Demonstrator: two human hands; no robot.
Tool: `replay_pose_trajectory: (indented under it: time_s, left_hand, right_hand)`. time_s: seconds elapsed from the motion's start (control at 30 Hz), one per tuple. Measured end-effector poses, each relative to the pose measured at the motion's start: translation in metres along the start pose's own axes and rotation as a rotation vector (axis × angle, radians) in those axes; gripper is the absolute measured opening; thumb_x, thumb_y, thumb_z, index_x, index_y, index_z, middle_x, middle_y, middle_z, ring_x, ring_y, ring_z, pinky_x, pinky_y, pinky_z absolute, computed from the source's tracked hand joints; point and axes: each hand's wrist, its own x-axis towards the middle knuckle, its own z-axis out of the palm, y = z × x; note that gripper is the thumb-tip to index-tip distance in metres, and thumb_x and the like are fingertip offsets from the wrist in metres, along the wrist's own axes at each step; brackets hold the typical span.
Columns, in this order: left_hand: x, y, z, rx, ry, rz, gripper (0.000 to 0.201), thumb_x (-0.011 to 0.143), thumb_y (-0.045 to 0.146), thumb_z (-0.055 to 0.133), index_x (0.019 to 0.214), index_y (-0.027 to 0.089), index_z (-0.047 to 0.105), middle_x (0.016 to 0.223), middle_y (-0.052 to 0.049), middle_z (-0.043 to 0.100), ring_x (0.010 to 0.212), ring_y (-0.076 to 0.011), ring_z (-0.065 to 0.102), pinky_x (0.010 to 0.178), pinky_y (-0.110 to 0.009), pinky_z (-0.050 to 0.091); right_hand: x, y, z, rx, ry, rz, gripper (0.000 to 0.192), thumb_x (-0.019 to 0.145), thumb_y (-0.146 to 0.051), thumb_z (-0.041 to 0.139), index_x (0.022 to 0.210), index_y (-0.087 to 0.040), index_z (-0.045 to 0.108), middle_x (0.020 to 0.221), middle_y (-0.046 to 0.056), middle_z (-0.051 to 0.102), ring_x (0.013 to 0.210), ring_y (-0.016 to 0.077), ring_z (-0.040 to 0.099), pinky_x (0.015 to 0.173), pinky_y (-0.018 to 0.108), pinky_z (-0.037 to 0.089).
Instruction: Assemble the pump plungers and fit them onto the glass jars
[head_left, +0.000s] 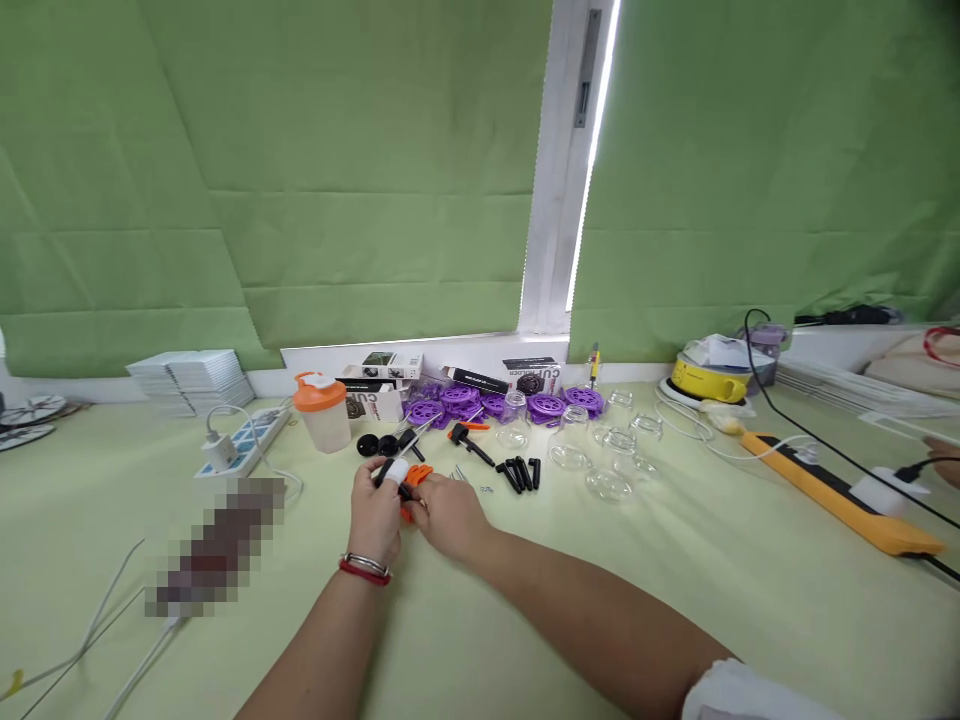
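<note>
My left hand (373, 520), with bracelets at the wrist, is closed round a black-and-white piece (396, 470) with a thin metal rod. Beside it my right hand (457, 515) is closed on an orange plastic piece (420, 474). The two pieces meet between my fingers; whether they are joined I cannot tell. Just beyond my hands lie black round caps (367, 445) and a black part with a stem (472, 446). Several short black tubes (517, 473) and small screws (486, 490) are to the right.
Purple spoked discs (546, 407), boxes (375, 402) and clear glass-like vessels (609, 485) stand toward the wall. An orange-lidded shaker cup (322, 425) is at left, near a white power strip (251, 440). An orange power strip (832, 497) and cables lie at right.
</note>
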Motion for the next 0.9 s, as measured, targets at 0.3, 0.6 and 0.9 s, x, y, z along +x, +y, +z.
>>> replay_pose_trajectory:
  time_s: [0.3, 0.6, 0.9]
  left_hand:
    - [0.028, 0.011, -0.023, -0.078, 0.359, 0.113, 0.022, 0.068, 0.024, 0.052, 0.088, 0.018, 0.046, 0.067, 0.004, 0.052, 0.045, -0.0101, 0.051, 0.035, -0.019, 0.030]
    - [0.023, 0.013, -0.018, -0.137, 0.328, 0.165, 0.018, 0.069, 0.026, 0.050, 0.085, 0.019, 0.046, 0.068, 0.003, 0.055, 0.043, -0.0100, 0.052, 0.034, -0.019, 0.030]
    - [0.021, 0.013, -0.018, -0.142, 0.318, 0.180, 0.018, 0.070, 0.028, 0.052, 0.085, 0.019, 0.047, 0.068, 0.003, 0.055, 0.043, -0.0093, 0.052, 0.035, -0.019, 0.030]
  right_hand:
    - [0.013, -0.013, 0.030, -0.079, -0.041, -0.013, 0.027, 0.082, -0.042, 0.056, 0.094, -0.019, 0.067, 0.099, 0.006, 0.060, 0.083, 0.0199, 0.058, 0.067, 0.029, 0.043]
    - [0.014, -0.019, 0.040, -0.154, -0.070, -0.046, 0.018, 0.080, -0.031, 0.057, 0.086, -0.017, 0.066, 0.098, 0.008, 0.059, 0.084, 0.0231, 0.057, 0.065, 0.032, 0.047]
    - [0.015, -0.022, 0.040, -0.204, -0.062, -0.106, 0.018, 0.078, -0.015, 0.051, 0.092, -0.016, 0.063, 0.094, 0.009, 0.060, 0.081, 0.0219, 0.058, 0.062, 0.029, 0.045]
